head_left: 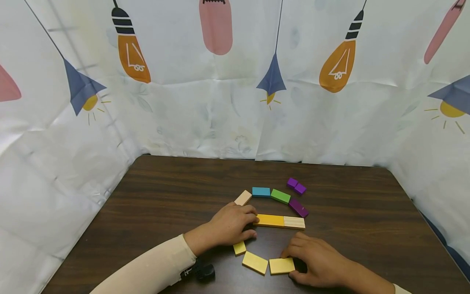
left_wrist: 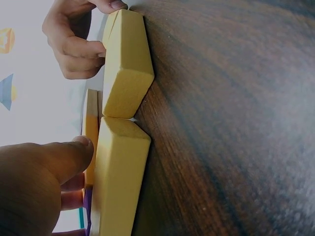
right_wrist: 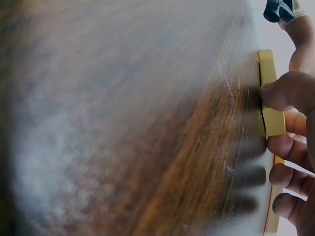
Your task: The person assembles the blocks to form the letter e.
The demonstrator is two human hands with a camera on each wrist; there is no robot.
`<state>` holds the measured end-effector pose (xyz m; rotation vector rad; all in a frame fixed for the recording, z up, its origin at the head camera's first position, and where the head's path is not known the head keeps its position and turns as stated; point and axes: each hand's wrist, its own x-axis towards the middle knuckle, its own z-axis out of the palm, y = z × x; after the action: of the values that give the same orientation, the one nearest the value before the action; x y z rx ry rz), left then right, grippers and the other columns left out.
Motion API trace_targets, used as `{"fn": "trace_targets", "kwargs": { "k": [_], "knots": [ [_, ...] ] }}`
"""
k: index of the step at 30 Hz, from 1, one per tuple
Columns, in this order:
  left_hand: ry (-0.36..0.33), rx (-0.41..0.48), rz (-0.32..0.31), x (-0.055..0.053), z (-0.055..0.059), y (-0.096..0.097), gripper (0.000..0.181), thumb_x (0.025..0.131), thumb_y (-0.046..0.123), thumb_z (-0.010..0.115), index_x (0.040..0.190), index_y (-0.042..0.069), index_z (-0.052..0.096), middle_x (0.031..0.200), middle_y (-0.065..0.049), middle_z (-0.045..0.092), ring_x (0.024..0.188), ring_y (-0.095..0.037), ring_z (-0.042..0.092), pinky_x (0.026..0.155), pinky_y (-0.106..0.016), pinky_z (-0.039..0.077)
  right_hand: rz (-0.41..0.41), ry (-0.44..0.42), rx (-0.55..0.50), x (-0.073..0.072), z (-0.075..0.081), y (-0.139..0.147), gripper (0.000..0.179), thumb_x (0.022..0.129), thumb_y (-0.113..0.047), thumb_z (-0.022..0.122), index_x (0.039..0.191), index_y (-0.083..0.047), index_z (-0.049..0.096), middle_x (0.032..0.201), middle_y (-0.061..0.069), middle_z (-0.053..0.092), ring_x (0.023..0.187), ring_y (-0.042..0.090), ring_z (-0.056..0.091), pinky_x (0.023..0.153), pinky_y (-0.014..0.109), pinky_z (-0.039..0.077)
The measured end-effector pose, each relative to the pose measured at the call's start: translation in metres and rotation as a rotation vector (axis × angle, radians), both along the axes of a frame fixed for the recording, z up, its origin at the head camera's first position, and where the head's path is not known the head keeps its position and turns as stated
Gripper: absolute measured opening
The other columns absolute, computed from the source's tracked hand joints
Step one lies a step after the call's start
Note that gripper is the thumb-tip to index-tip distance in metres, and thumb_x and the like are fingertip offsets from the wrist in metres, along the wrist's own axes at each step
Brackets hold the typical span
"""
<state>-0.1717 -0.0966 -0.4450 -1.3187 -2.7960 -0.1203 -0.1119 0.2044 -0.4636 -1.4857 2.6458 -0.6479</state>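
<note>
With thumb and fingertips, my right hand (head_left: 319,260) pinches a pale yellow block (head_left: 282,266) at its right end, low on the table. A second yellow block (head_left: 255,262) lies just left of it, and a third (head_left: 240,248) is partly under my left wrist. My left hand (head_left: 232,223) rests palm down with relaxed fingers, its fingertips right at the left end of an orange block (head_left: 271,220). A plain wood block (head_left: 294,222) continues that straight row. In the left wrist view, the left thumb (left_wrist: 74,156) overlaps the orange block. Whatever lies under the left palm is hidden.
Above the row, a plain wood block (head_left: 243,198), a blue block (head_left: 261,192), a green block (head_left: 280,196) and a purple block (head_left: 298,208) form an arc. Two small purple blocks (head_left: 296,186) lie behind it. A patterned curtain (head_left: 205,118) hangs behind the brown table (head_left: 165,183).
</note>
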Motion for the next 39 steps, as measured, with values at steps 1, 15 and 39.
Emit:
{"fn": "trace_targets", "kwargs": {
  "k": [1, 15, 39],
  "knots": [
    [0.000, 0.000, 0.000, 0.000, 0.000, 0.000, 0.034, 0.097, 0.049, 0.068, 0.121, 0.025, 0.074, 0.125, 0.006, 0.064, 0.108, -0.010, 0.063, 0.086, -0.037, 0.049, 0.002, 0.002, 0.000, 0.000, 0.000, 0.000, 0.023, 0.096, -0.042, 0.072, 0.117, -0.034, 0.066, 0.108, -0.024, 0.056, 0.092, -0.003, 0.045, 0.074, 0.020, 0.046],
    [0.010, 0.008, -0.005, 0.000, 0.000, -0.001, 0.033, 0.097, 0.048, 0.069, 0.120, 0.025, 0.074, 0.124, 0.006, 0.064, 0.108, -0.010, 0.063, 0.086, -0.038, 0.050, 0.006, 0.016, 0.005, 0.001, 0.000, -0.001, 0.029, 0.094, -0.043, 0.073, 0.120, -0.032, 0.066, 0.109, -0.023, 0.056, 0.093, -0.003, 0.045, 0.074, 0.021, 0.047],
    [-0.001, -0.001, -0.001, 0.001, 0.001, 0.000, 0.034, 0.097, 0.048, 0.068, 0.121, 0.025, 0.074, 0.125, 0.006, 0.064, 0.109, -0.010, 0.063, 0.087, -0.039, 0.050, -0.226, -0.052, 0.028, -0.036, 0.019, 0.018, 0.041, 0.090, -0.038, 0.079, 0.127, -0.024, 0.067, 0.103, -0.015, 0.057, 0.092, 0.003, 0.053, 0.074, 0.030, 0.050]
  ]
}}
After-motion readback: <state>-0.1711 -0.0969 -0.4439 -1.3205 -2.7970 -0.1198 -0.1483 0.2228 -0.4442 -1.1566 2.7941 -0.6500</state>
